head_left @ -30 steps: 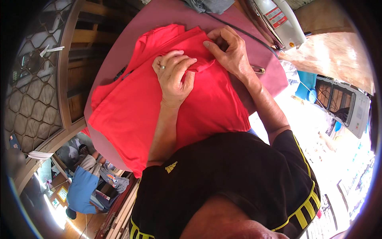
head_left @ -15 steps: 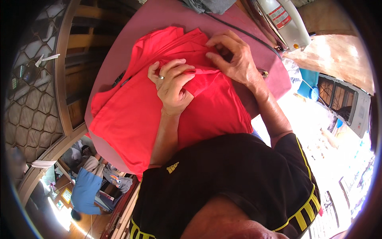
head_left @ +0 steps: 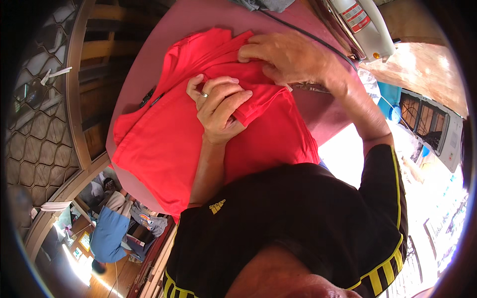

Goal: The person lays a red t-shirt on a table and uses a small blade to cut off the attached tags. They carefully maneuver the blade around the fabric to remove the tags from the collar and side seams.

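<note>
A thin red garment (head_left: 164,149) lies spread over the mauve tabletop (head_left: 144,64), bunched into several folds at its far end. Wearing a ring, my left hand (head_left: 218,111) is closed on a doubled-over flap near the garment's middle. My right hand (head_left: 293,57) arches over the far right folds. Its fingertips curl down onto the cloth, with red fabric between them and the thumb. The near part of the garment reaches my black shirt (head_left: 293,208). Small black items (head_left: 147,99), too small to name, lie at its left edge.
A white machine (head_left: 357,25) with a red-and-white label stands at the far right, a black cord (head_left: 308,37) running beside it. Grey cloth (head_left: 266,4) lies at the far edge. A metal lattice gate (head_left: 39,124) is at left. Another person in blue (head_left: 107,233) is beyond, lower left.
My right hand has swung further over the folds, moving slightly left and up, with its elbow lifted outward. The flap in my left hand has shifted slightly right; that hand keeps its hold.
</note>
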Action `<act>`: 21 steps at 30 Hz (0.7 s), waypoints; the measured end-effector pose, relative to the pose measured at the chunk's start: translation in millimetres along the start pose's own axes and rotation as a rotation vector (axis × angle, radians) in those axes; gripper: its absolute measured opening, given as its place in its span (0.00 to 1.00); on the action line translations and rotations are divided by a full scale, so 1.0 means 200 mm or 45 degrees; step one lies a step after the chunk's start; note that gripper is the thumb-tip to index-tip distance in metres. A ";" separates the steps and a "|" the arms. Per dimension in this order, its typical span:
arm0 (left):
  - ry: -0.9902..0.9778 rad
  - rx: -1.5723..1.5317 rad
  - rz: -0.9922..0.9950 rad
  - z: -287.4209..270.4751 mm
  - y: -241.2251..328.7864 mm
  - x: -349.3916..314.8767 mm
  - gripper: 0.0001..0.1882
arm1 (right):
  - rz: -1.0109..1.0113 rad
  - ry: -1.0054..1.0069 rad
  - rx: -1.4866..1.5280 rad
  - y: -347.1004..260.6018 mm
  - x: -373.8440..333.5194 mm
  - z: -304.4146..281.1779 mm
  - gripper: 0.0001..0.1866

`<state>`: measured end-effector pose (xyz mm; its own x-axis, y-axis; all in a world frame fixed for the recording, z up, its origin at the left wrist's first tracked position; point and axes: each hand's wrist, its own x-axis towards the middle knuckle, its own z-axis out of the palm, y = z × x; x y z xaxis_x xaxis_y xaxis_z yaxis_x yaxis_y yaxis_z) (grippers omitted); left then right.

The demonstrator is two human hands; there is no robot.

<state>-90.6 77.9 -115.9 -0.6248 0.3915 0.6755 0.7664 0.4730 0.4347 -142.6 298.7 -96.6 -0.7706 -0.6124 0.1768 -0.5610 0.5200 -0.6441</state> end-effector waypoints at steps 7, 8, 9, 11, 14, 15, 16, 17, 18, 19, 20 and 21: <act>-0.006 -0.007 -0.030 -0.01 0.01 0.00 0.12 | 0.113 -0.408 0.261 0.13 0.08 -0.15 0.13; -0.008 -0.008 -0.027 -0.01 0.01 0.01 0.13 | 0.106 -0.405 0.388 0.16 0.07 -0.15 0.13; -0.017 -0.002 -0.026 -0.01 0.01 0.01 0.13 | 0.139 -0.391 0.429 0.15 0.06 -0.15 0.12; -0.009 -0.005 -0.026 0.00 0.01 0.01 0.12 | 0.205 -0.364 0.512 0.13 0.04 -0.14 0.12; -0.027 -0.001 -0.036 -0.01 0.00 0.00 0.12 | 0.167 -0.494 0.242 0.06 0.08 -0.15 0.10; -0.029 -0.003 -0.035 -0.01 0.00 0.01 0.12 | 0.069 -0.487 0.198 0.08 0.10 -0.14 0.10; -0.033 -0.005 -0.036 -0.01 0.00 0.01 0.13 | -0.028 -0.481 0.152 0.11 0.12 -0.13 0.09; -0.036 -0.007 -0.037 -0.01 0.00 0.02 0.13 | -0.125 -0.473 0.106 0.13 0.14 -0.12 0.09; -0.038 -0.004 -0.043 -0.01 0.00 0.01 0.13 | 0.000 -0.509 0.213 0.11 0.16 -0.14 0.09; -0.038 0.001 -0.041 -0.01 0.00 0.01 0.13 | 0.126 -0.545 0.320 0.10 0.19 -0.17 0.09; -0.038 0.005 -0.039 -0.01 0.00 0.00 0.13 | 0.250 -0.579 0.427 0.09 0.20 -0.18 0.09; -0.034 0.008 -0.038 -0.01 0.00 0.00 0.13 | 0.231 -0.550 0.383 0.09 0.20 -0.18 0.09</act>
<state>-90.9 76.2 -114.6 -0.6511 0.3983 0.6461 0.7466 0.4894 0.4507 -195.1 305.6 -74.1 -0.6168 -0.7505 -0.2372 -0.2710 0.4855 -0.8312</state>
